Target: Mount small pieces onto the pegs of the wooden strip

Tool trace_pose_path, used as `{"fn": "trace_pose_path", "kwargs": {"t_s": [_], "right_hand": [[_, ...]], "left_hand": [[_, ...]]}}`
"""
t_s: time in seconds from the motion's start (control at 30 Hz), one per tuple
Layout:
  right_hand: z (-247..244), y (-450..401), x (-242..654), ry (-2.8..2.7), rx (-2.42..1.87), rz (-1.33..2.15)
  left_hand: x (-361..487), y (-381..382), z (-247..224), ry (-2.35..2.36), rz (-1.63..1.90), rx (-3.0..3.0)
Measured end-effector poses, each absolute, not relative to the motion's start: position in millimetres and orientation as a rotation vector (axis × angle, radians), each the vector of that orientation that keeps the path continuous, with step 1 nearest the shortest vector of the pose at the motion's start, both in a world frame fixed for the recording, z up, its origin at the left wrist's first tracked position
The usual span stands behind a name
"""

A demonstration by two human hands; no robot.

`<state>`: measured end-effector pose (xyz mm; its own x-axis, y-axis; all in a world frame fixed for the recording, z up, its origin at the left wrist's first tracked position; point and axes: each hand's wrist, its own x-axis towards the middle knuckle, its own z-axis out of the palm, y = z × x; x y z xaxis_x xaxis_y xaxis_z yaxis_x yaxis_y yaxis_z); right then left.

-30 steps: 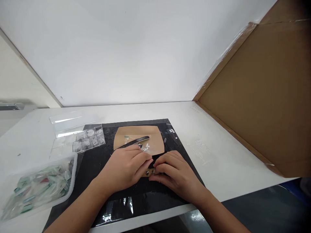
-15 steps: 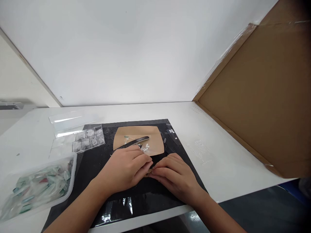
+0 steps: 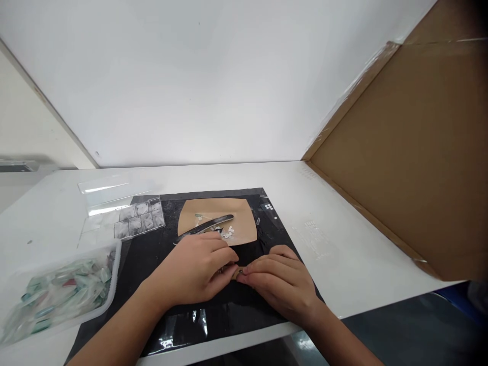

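Observation:
My left hand [image 3: 196, 267] and my right hand [image 3: 284, 282] meet over the black mat [image 3: 236, 312], fingertips nearly touching. Between them is a small brownish piece [image 3: 238, 273], mostly covered by the fingers, pinched from both sides. Just beyond the hands lies a tan sheet [image 3: 217, 205]. A dark curved nail file [image 3: 213, 222] rests across it, beside small white pieces [image 3: 229, 233] and a thin pale green-tipped stick [image 3: 199, 215]. My left hand overlaps the sheet's near edge.
An open clear compartment box [image 3: 141, 221] stands at the left. Nearer is a plastic tub [image 3: 116, 269] of green and clear packets. White dots [image 3: 269, 207] lie on the mat's far right. A large cardboard panel [image 3: 400, 152] leans at the right.
The right hand has shifted slightly right and down, its fingers more closely bunched. A little more of the brownish piece shows between the hands. The left hand has barely moved.

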<state>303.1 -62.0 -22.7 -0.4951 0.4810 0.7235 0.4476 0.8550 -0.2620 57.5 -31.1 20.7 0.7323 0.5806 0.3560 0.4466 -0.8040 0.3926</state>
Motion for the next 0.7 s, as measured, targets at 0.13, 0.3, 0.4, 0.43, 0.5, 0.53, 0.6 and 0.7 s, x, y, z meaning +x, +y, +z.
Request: {"fn": "trace_pose_path", "kwargs": {"t_s": [0.13,0.3,0.4,0.43,0.5,0.53,0.6,0.7], "right_hand": [[-18.0,-67.0,304.0,-2.213,-0.598,-0.065],[-13.0,-69.8,302.4,-2.251,-0.564,-0.159],[-13.3,-71.1,302.0,-2.266,-0.579,-0.192],[-13.6,-71.3,301.7,-2.263,-0.583,-0.201],[-13.8,-71.0,300.7,-2.255,-0.581,-0.214],[-13.6,-70.6,300.2,-2.250,-0.574,-0.222],[-12.8,-70.0,299.2,-2.253,-0.562,-0.230],[-12.3,-70.1,298.8,-2.257,-0.582,-0.214]], "left_hand": [[56.4,-32.7,21.8,0.735,0.630,2.628],[55.7,-33.8,21.4,0.711,0.541,2.583],[55.3,-33.8,20.6,0.707,0.493,2.588],[55.3,-33.8,20.4,0.708,0.482,2.594],[55.6,-33.9,20.6,0.712,0.475,2.601],[56.0,-34.1,20.9,0.716,0.481,2.597],[57.0,-34.8,22.0,0.727,0.504,2.575],[59.5,-36.0,22.4,0.764,0.543,2.530]]}}
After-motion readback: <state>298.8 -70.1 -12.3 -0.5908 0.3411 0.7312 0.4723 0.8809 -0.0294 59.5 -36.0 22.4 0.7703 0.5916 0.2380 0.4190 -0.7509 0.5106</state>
